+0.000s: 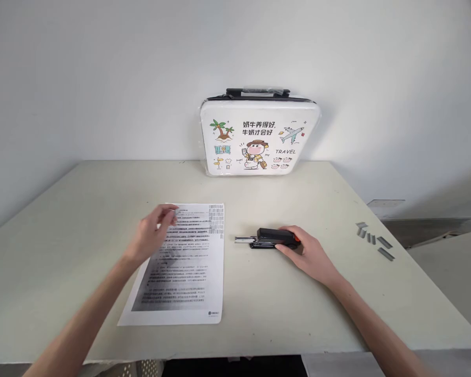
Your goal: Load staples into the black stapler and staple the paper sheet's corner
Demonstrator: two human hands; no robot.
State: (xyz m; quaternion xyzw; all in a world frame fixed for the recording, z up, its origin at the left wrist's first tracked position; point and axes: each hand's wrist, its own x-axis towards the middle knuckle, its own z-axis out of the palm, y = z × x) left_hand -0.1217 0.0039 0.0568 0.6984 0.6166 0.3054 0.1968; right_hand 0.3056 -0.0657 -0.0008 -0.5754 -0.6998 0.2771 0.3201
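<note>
My right hand (304,254) is wrapped around the rear end of a black stapler (272,238) lying on the table. From the stapler's left end a metal staple tray (243,240) sticks out. Over the upper left part of a printed sheet of paper (176,283), my left hand (155,230) is raised with its fingertips pinched. A small grey piece (176,212) shows at those fingertips, too small to make out fully. The sheet lies flat, to the left of the stapler.
Several short strips of staples (371,238) lie scattered near the right edge of the pale table (298,309). Against the wall at the back stands a white case (235,115) with cartoon prints and a black handle.
</note>
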